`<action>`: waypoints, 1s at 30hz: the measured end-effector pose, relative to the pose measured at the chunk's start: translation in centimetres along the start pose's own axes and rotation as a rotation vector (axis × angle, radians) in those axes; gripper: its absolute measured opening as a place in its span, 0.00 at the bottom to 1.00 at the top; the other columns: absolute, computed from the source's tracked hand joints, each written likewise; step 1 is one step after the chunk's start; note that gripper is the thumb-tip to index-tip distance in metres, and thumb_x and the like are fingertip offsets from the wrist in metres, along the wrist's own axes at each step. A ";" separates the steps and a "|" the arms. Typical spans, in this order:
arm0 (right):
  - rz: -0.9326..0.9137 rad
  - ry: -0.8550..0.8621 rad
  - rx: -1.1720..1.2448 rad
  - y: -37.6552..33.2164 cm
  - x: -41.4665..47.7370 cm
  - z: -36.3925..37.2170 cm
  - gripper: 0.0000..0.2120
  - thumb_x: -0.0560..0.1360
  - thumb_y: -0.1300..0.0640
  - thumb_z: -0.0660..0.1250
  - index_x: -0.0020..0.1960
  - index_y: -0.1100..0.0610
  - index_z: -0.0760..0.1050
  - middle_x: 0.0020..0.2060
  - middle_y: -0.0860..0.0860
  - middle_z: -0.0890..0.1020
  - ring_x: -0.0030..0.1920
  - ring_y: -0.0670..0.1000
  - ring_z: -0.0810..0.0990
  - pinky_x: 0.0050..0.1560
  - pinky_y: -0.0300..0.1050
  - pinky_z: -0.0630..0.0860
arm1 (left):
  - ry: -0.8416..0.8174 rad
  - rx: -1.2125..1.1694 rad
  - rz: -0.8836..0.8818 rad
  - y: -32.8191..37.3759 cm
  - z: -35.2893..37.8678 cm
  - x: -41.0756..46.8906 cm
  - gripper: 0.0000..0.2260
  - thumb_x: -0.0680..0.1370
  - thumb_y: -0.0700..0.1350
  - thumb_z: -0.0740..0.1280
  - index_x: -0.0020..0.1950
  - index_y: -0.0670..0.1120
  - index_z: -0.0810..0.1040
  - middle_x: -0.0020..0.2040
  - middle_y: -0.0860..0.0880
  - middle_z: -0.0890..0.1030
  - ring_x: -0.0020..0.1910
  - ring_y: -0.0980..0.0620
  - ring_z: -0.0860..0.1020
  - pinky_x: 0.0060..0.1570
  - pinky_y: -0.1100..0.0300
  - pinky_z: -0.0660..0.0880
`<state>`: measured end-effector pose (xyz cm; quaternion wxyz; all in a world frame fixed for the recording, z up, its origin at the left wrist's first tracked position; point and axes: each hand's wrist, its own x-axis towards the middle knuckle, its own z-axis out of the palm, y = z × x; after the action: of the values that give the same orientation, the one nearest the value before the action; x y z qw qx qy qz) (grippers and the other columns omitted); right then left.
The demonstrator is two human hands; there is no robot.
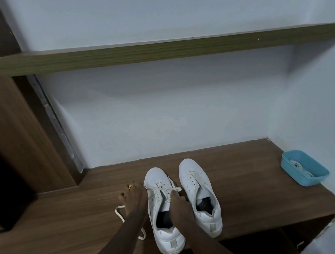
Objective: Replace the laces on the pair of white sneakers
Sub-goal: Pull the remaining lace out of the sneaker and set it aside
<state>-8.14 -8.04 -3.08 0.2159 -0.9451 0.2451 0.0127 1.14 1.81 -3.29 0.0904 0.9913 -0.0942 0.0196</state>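
1. Lying side by side on the brown worktop (pixel 70 230), the two white sneakers are near each other but do not touch.
2. Each has its long axis running straight away from the person, toe toward the wall (pixel 182 115) and heel toward the near edge.
3. The left sneaker (pixel 167 236) sits a little closer to the person, its heel right at the worktop's front edge. The right sneaker (pixel 194 177) lies slightly further back.
4. A pale lace (pixel 162 187) crosses loosely over the left sneaker's upper eyelets. A loop of it trails onto the worktop to that sneaker's left.
5. The right hand (pixel 178 203) is over the left sneaker's tongue, fingers curled and pinching the lace, with a short end sticking out beside them.
6. The left hand (pixel 135 196), with a yellow ring (pixel 131 186) on it, is against the left sneaker's outer side by the eyelets. Its fingertips are hidden there, so it is hard to tell whether they pinch the lace or only touch the shoe.
7. A blue tray (pixel 310 181) stands well to the right, against the side wall, with white laces (pixel 300 166) coiled inside.
8. A wooden shelf (pixel 154 50) runs across the wall above.
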 end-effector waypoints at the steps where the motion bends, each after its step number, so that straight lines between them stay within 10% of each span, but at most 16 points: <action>1: -0.001 0.004 0.000 0.0 0.0 0.0 0.18 0.81 0.63 0.51 0.70 0.60 0.62 0.62 0.57 0.76 0.59 0.55 0.77 0.57 0.46 0.74 | 0.009 -0.046 -0.014 -0.1 0.1 0.2 0.08 0.79 0.39 0.55 0.56 0.48 0.71 0.53 0.48 0.78 0.57 0.46 0.72 0.57 0.48 0.65; 9: -0.012 0.015 0.013 0.0 -0.1 0.0 0.18 0.81 0.63 0.53 0.70 0.59 0.62 0.61 0.56 0.76 0.60 0.54 0.77 0.57 0.45 0.74 | 0.003 0.093 0.339 2.4 -1.6 -0.3 0.15 0.80 0.53 0.54 0.60 0.54 0.76 0.60 0.55 0.76 0.64 0.51 0.68 0.61 0.46 0.59; 22: -0.032 0.043 0.037 0.4 -0.1 0.4 0.16 0.82 0.60 0.51 0.70 0.58 0.62 0.62 0.55 0.76 0.61 0.53 0.77 0.60 0.43 0.72 | 0.072 0.137 0.326 3.4 -2.5 -0.5 0.04 0.73 0.47 0.68 0.42 0.47 0.80 0.40 0.49 0.81 0.43 0.51 0.80 0.52 0.54 0.70; 25: -0.028 0.039 0.038 0.3 -0.1 0.4 0.17 0.82 0.61 0.51 0.70 0.58 0.62 0.62 0.55 0.76 0.61 0.53 0.77 0.59 0.44 0.72 | -0.026 0.188 0.249 2.1 -1.6 -0.6 0.09 0.80 0.43 0.58 0.55 0.45 0.76 0.53 0.49 0.79 0.56 0.49 0.77 0.56 0.56 0.68; 30: -0.016 0.031 -0.006 0.2 0.1 0.6 0.19 0.81 0.62 0.52 0.71 0.59 0.61 0.63 0.57 0.76 0.61 0.54 0.76 0.60 0.45 0.73 | 0.042 0.205 0.094 -1.1 -1.0 -0.9 0.07 0.75 0.38 0.65 0.51 0.45 0.77 0.46 0.48 0.80 0.48 0.47 0.79 0.47 0.54 0.71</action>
<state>-8.11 -8.04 -3.70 0.2093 -0.9478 0.2407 -0.0029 0.42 3.24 -2.60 -0.0106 0.9892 -0.1361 0.0542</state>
